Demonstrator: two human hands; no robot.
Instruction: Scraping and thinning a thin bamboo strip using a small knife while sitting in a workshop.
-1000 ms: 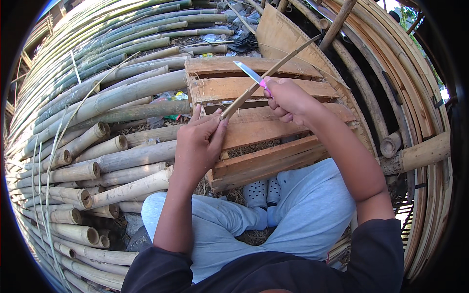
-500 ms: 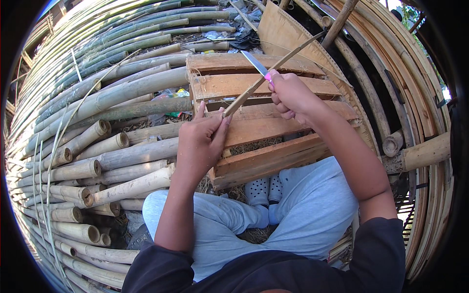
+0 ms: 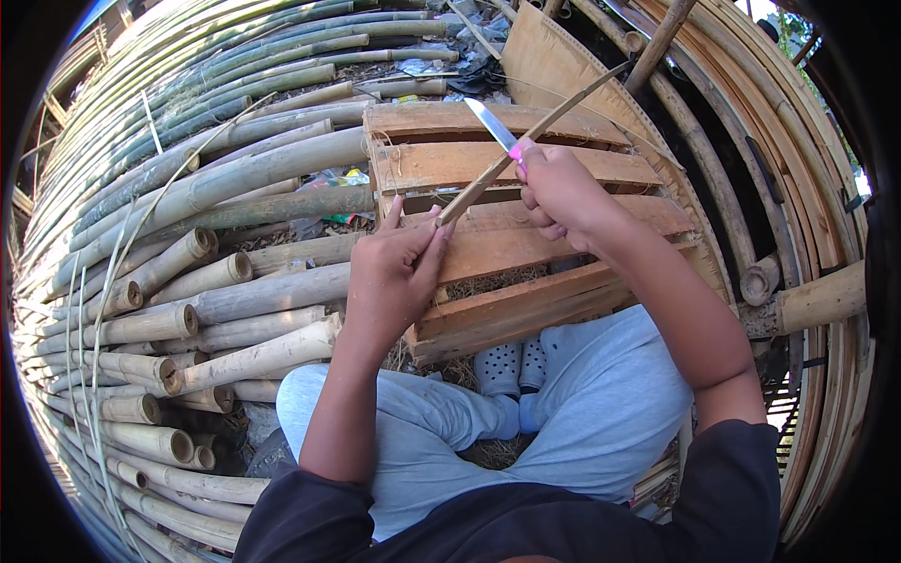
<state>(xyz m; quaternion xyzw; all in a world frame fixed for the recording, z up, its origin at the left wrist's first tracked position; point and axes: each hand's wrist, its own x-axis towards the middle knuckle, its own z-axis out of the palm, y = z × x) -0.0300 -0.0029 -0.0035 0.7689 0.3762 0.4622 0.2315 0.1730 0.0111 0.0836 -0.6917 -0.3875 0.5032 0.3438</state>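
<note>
Between thumb and fingers, my left hand (image 3: 394, 267) pinches the near end of a thin bamboo strip (image 3: 474, 190). The strip slants up and away to the right, over a slatted wooden crate (image 3: 526, 228), its far tip close to a pole. My right hand (image 3: 560, 194) is closed round the pink handle of a knife (image 3: 490, 123). The blade points to the upper left and crosses the strip, with the handle end against or just over it; exact contact cannot be made out. The crate stands in front of my crossed legs, below both hands.
Stacked bamboo poles (image 3: 272, 159) fill the left side, their cut ends facing me. Long thin strips (image 3: 94, 375) lie across them. A curved tan sheet (image 3: 554, 61) is behind the crate. Long wooden slats (image 3: 788, 141) and a thick bamboo pole (image 3: 817, 300) line the right.
Both hands, the knife and the strip keep nearly the same pose. The whole view has shifted slightly, moving everything a little rightward in the picture.
</note>
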